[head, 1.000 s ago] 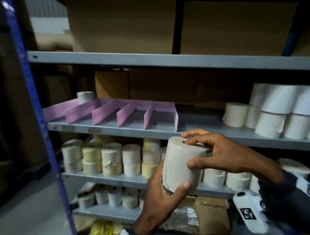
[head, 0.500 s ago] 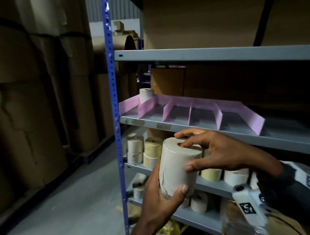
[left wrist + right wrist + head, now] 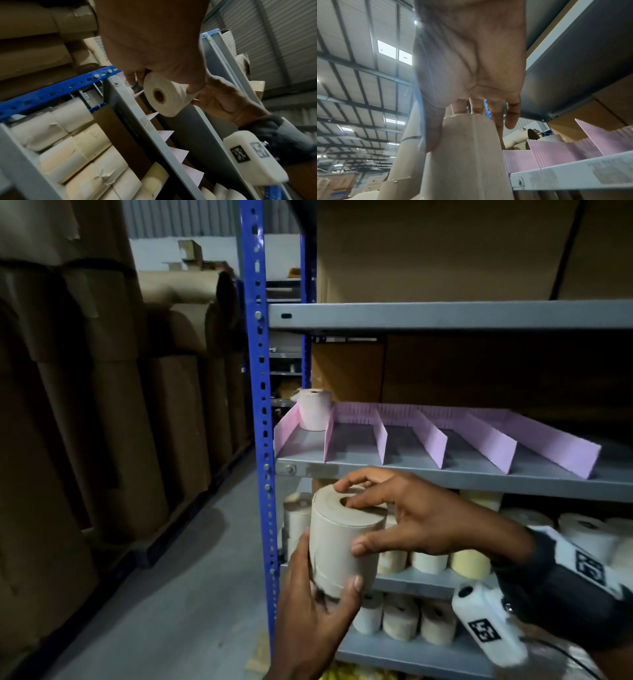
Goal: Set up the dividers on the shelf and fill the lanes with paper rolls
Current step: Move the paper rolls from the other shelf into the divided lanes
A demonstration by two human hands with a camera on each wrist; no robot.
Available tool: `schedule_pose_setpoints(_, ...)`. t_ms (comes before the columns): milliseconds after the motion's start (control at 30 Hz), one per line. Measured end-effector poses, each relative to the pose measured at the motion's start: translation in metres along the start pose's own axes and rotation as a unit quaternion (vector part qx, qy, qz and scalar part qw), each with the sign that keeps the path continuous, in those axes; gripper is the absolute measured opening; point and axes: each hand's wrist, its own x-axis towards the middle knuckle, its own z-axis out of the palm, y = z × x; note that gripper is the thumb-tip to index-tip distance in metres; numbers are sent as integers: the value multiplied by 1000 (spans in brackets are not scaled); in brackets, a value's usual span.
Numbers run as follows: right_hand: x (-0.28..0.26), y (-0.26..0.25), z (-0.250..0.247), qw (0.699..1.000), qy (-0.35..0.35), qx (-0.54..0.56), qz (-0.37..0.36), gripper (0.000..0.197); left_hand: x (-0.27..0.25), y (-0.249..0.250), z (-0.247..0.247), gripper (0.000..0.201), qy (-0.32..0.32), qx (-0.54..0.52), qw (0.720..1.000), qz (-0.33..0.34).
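Both hands hold one wrapped paper roll [image 3: 342, 539] upright below the front edge of the divider shelf [image 3: 445, 470]. My left hand [image 3: 315, 604] grips its bottom from underneath. My right hand [image 3: 404, 518] grips its top, thumb on the side and fingers across the top rim near the core hole. The left wrist view shows the roll's [image 3: 164, 97] open core end. In the right wrist view the roll [image 3: 467, 155] fills the centre below my palm. Pink dividers [image 3: 431, 436] stand in a row on the shelf, forming lanes. One pinkish roll [image 3: 314, 409] stands at the back of the leftmost lane.
A blue rack upright [image 3: 261, 405] stands left of the roll. Lower shelves hold several rows of white and yellow rolls [image 3: 428, 559]. Large brown paper reels [image 3: 102, 405] line the aisle on the left. Another shelf [image 3: 445, 314] hangs above the dividers.
My view has swung left and drawn closer, so the rack moved right in frame. Both hands keep the same hold on the roll.
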Motion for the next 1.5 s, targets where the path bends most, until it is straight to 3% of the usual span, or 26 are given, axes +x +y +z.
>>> schedule_pose_setpoints(133,23,6,-17,997,32,-61,27,46,25,1,11,73,63,159,982,82)
schedule_pose_setpoints(233,42,16,-32,992,57,-99,45,47,36,-6,27,73,45,264,948,174)
schedule_pose_setpoints(467,80,55,-54,984,77,-133,87,52,64,-22,55,83,-87,428,890,129)
schedule_pose_setpoints(600,97,82,-57,979,78,-163,90,55,87,-31,64,94,-121,454,878,89)
schedule_pose_setpoints(833,124,122,-61,975,63,-185,108,54,117,-53,84,88,-122,455,880,66)
schedule_pose_setpoints(967,137,133,-68,972,39,-177,150,45,133,-68,95,91,-113,452,882,77)
schedule_pose_setpoints(1133,167,142,-87,942,-71,-258,203,27,159,-77,104,90,-101,475,870,83)
schedule_pose_setpoints(1200,183,153,-93,936,-94,-256,221,28,168,-82,108,89,-94,492,861,87)
schedule_pose_setpoints(1367,221,203,-97,928,-106,-240,266,33,170,-96,109,85,-98,499,856,93)
schedule_pose_setpoints(1500,241,230,-99,926,-82,-284,233,30,170,-105,108,78,-88,489,860,116)
